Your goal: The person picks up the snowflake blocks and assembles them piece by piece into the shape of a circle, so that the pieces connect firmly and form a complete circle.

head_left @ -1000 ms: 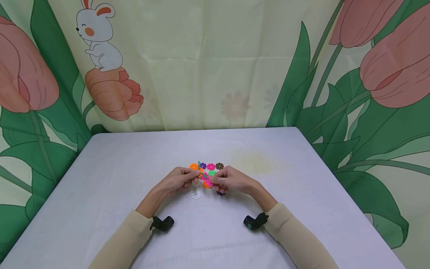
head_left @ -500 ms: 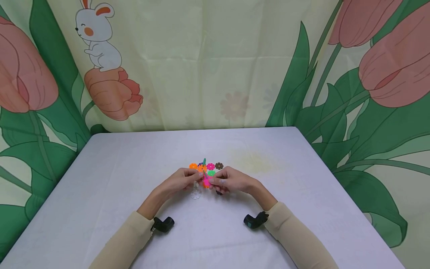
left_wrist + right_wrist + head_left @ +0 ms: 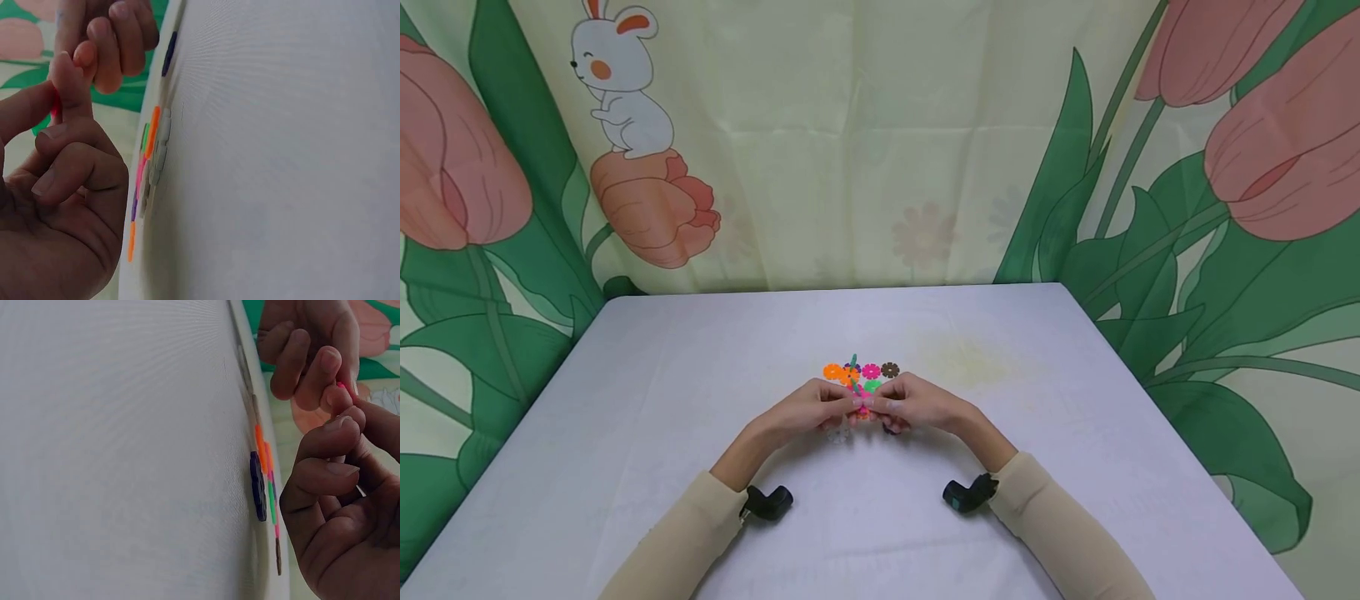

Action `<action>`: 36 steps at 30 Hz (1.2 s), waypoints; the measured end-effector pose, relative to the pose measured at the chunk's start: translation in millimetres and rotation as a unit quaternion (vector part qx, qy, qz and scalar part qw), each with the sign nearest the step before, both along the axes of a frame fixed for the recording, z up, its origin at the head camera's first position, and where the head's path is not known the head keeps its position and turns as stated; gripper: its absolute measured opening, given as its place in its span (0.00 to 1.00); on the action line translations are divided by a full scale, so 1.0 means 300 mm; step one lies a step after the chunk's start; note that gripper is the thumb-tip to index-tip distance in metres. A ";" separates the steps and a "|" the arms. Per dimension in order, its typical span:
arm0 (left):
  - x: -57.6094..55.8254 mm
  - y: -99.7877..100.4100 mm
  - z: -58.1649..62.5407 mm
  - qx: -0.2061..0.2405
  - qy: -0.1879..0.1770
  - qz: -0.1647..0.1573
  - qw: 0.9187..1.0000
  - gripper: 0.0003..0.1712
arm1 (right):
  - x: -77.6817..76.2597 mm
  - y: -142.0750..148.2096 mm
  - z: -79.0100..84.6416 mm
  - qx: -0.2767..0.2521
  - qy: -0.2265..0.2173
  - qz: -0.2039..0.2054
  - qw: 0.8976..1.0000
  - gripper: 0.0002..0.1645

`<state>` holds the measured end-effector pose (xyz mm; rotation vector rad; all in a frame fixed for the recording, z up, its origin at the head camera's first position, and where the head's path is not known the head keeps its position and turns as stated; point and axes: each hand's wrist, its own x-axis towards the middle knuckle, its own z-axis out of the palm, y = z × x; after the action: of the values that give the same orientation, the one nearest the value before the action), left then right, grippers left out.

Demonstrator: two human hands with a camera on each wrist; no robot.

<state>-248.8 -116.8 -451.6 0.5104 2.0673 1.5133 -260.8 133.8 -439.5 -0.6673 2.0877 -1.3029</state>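
Note:
In the head view my left hand (image 3: 812, 407) and right hand (image 3: 922, 402) meet over the middle of the table. Thumbs and fingers of both pinch a pink slotted snowflake disc (image 3: 864, 402) between them. A green disc (image 3: 853, 362) seen edge-on rises just beyond it. Only a sliver of the pink disc (image 3: 55, 107) shows past the fingertips in the left wrist view. From the right wrist view, its pink edge (image 3: 345, 389) sticks out above the joined fingertips. Fingers cover most of the held piece.
Loose discs lie flat under and beyond the hands: orange (image 3: 832, 372), pink (image 3: 871, 371), brown (image 3: 890, 369), bright green (image 3: 872, 386) and clear (image 3: 838, 436). A dark purple disc (image 3: 258, 487) lies beneath the right hand. White cloth covers the table (image 3: 880, 525).
My left hand has shifted slightly right and nearer, so its fingertips now meet the right hand's at the pink disc. The green part turned from slanting to more upright. The right hand barely moved.

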 end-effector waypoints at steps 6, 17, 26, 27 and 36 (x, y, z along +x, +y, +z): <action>0.000 -0.010 0.000 -0.003 0.000 0.017 1.000 0.23 | -0.014 0.031 0.009 0.042 0.058 -0.002 0.997 0.14; -0.009 -0.016 -0.008 -0.013 -0.015 0.033 0.999 0.23 | -0.039 0.088 0.019 0.122 0.110 0.043 0.985 0.17; -0.010 -0.013 -0.005 -0.014 -0.024 0.036 0.999 0.22 | -0.040 0.086 0.010 0.141 0.121 0.037 0.982 0.16; -0.009 -0.013 -0.005 -0.014 -0.025 0.036 0.999 0.22 | -0.040 0.085 0.009 0.142 0.122 0.035 0.982 0.15; -0.007 -0.015 -0.009 -0.013 -0.021 0.033 0.999 0.23 | -0.029 0.076 0.015 0.127 0.119 0.012 0.985 0.13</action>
<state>-251.0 -121.4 -454.4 0.3997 2.0871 1.5193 -269.4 156.7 -435.0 -0.7612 2.3774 -0.9589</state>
